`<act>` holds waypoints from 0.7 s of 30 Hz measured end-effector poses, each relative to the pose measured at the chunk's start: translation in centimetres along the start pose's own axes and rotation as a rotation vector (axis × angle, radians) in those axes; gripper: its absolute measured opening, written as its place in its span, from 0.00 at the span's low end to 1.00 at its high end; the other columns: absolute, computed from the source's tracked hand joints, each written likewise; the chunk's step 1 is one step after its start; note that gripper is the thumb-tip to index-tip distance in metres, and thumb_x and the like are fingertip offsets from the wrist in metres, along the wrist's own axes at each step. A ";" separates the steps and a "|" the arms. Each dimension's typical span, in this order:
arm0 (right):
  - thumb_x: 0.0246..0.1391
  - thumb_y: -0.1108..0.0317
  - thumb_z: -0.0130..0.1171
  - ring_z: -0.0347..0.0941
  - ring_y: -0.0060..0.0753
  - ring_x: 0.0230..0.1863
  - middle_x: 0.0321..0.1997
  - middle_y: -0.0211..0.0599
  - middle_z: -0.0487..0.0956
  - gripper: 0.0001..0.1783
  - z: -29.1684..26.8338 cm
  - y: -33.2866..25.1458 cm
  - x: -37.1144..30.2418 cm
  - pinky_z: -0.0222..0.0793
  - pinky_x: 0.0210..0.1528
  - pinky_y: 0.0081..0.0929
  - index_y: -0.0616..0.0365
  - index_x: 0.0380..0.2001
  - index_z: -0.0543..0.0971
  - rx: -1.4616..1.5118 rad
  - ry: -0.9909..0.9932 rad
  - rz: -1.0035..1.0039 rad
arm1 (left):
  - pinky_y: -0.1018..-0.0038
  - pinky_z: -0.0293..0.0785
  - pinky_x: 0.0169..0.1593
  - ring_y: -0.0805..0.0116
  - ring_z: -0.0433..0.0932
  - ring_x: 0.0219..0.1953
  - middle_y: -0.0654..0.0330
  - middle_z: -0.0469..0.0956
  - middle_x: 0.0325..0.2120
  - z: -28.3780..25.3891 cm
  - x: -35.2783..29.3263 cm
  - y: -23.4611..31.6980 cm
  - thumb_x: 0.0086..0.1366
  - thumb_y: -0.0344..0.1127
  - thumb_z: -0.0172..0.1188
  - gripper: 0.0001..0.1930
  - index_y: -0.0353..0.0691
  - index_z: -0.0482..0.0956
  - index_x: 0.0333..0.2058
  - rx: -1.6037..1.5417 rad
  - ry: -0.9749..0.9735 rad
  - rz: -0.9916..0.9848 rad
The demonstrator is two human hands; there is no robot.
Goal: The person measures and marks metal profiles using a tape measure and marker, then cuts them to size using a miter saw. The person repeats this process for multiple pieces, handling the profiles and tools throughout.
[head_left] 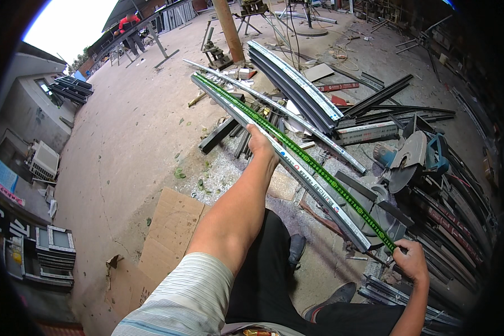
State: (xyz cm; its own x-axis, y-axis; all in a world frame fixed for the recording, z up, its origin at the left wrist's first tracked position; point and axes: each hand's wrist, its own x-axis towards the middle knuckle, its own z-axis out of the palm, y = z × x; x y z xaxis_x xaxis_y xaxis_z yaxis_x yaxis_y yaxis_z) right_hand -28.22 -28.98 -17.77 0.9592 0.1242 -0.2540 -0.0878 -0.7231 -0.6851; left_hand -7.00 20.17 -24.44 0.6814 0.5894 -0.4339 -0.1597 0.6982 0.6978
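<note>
A long metal profile [313, 183] with a film-covered white face runs slantwise in front of me. My left hand [261, 144] is closed round it near its middle. Along its upper side stretches a green tape measure blade [346, 196], marked in black, from the far end past the near end. At the lower right my right hand [410, 261] is closed on the near end of the tape; whether a case is inside the fingers is hidden. Close above that hand, a cut-off saw [411, 159] with a round blade stands among metal lengths.
Another long pale bar [285, 111] lies beyond the profile, with a bundle of dark profiles [288, 84] behind it. Flattened cardboard [171, 232] lies at left on the floor. Dark metal lengths [453, 224] crowd the right side. A rusty post [229, 31] and a distant person [130, 33] stand farther off.
</note>
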 end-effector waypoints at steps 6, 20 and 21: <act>0.57 0.66 0.63 0.77 0.26 0.30 0.26 0.43 0.82 0.15 -0.2 -0.1 -0.8 0.74 0.37 0.32 0.68 0.40 0.86 -0.046 0.042 -0.065 | 0.48 0.79 0.63 0.46 0.81 0.59 0.46 0.77 0.62 1.5 -0.7 0.0 0.80 0.72 0.41 0.44 0.30 0.69 0.68 -0.001 -0.006 -0.015; 0.55 0.60 0.61 0.81 0.61 0.33 0.32 0.60 0.83 0.19 -0.7 -0.8 -0.7 0.76 0.40 0.46 0.57 0.45 0.89 -0.114 0.006 -0.022 | 0.37 0.67 0.74 0.37 0.71 0.71 0.42 0.66 0.74 0.1 1.7 2.0 0.80 0.61 0.44 0.40 0.33 0.61 0.76 0.168 -0.193 0.074; 0.54 0.60 0.61 0.81 0.62 0.32 0.32 0.60 0.83 0.19 -0.7 -1.0 -0.8 0.76 0.40 0.46 0.57 0.45 0.89 -0.117 0.005 -0.026 | 0.36 0.68 0.73 0.37 0.72 0.70 0.42 0.68 0.73 0.4 1.1 2.4 0.79 0.59 0.46 0.39 0.32 0.62 0.75 0.150 -0.202 0.070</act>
State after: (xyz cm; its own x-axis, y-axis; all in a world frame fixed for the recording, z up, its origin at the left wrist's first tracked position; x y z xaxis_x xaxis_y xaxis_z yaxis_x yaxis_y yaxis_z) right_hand -28.71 -28.85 -16.37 0.9621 0.1408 -0.2336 -0.0311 -0.7942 -0.6068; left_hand -6.33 22.35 -23.03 0.8036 0.5304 -0.2699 -0.1136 0.5819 0.8053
